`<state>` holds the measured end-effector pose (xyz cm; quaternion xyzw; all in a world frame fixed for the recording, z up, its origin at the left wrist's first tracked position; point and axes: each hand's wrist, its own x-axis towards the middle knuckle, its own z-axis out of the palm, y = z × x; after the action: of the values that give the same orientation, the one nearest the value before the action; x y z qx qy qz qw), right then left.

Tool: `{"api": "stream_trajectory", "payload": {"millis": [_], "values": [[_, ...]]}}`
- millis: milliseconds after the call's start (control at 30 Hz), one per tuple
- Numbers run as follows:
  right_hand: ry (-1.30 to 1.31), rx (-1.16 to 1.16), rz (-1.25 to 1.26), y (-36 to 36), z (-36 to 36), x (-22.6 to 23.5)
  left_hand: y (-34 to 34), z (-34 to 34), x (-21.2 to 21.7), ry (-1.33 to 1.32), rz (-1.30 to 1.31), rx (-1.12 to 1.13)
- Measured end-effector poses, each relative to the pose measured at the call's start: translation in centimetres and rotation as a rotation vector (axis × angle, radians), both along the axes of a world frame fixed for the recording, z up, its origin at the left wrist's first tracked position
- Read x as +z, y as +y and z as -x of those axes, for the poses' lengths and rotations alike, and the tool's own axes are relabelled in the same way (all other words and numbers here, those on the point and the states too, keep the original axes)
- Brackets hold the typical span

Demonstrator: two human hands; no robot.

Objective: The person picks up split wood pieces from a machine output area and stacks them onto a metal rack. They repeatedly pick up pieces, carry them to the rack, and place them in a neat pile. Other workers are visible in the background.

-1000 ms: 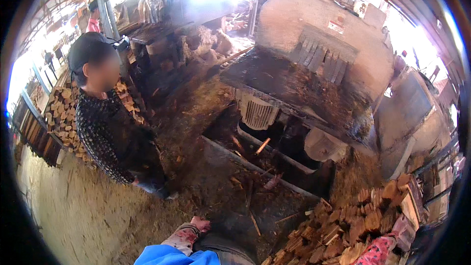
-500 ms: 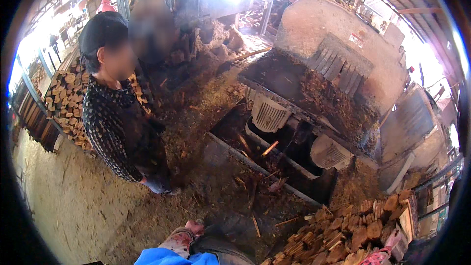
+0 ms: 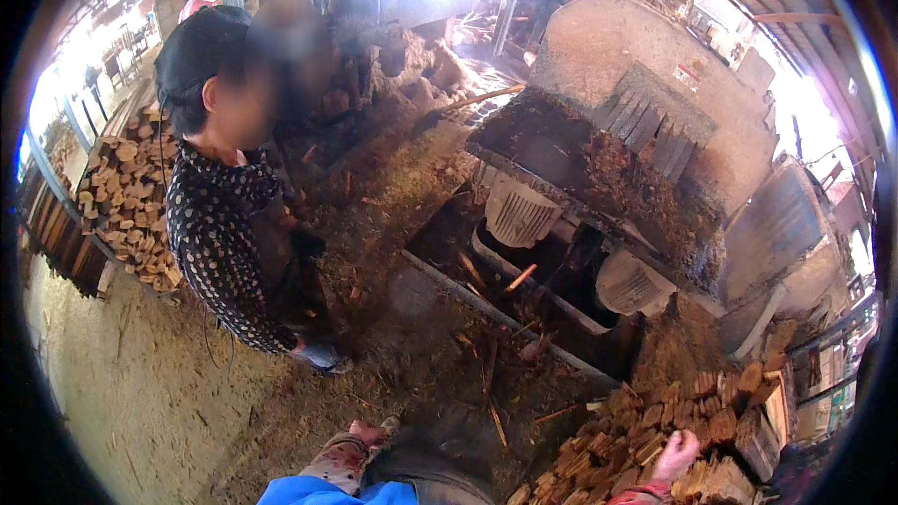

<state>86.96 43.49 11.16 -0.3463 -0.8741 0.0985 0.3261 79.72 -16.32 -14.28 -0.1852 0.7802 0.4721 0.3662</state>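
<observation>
The right hand (image 3: 675,456) is seen at the lower edge, laid on a heap of short split wood blocks (image 3: 655,430); its fingers (image 3: 686,442) are spread loosely over the block tops, and whether a block is gripped cannot be told. The blocks are pale orange-brown, rough-cut and squarish, and are heaped at the lower right beside a dusty machine (image 3: 599,178). The left hand (image 3: 355,444), in a stained, patterned glove below a blue sleeve (image 3: 327,491), is held low near the bottom centre; its fingers look loosely curled and nothing is seen grasped in them.

The machine is caked with sawdust and bark; two ribbed, light-grey motor housings (image 3: 519,210) are set in its dark opening. A small pale label (image 3: 690,73) is fixed high on the rounded grey hood behind it. A person in a dark dotted top (image 3: 220,243) stands at the left on the sawdust-covered floor (image 3: 140,393), before a stacked wall of cut wood (image 3: 122,196).
</observation>
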Motion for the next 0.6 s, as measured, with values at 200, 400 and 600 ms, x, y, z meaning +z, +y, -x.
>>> {"api": "stream_trajectory", "payload": {"millis": [200,400,600], "values": [[-0.234,0.043,0.337,-11.6,0.8,-7.9,-3.6,-2.2,-9.3,0.126,-0.085,-0.103],[-0.348,0.125,0.768,-14.0,-4.3,-21.0,-2.9,-0.5,-10.2,0.379,0.317,-0.708],[-0.574,-0.106,1.359,-16.7,-8.4,-26.7,-4.1,-1.4,-11.7,0.125,-0.112,-0.032]]}}
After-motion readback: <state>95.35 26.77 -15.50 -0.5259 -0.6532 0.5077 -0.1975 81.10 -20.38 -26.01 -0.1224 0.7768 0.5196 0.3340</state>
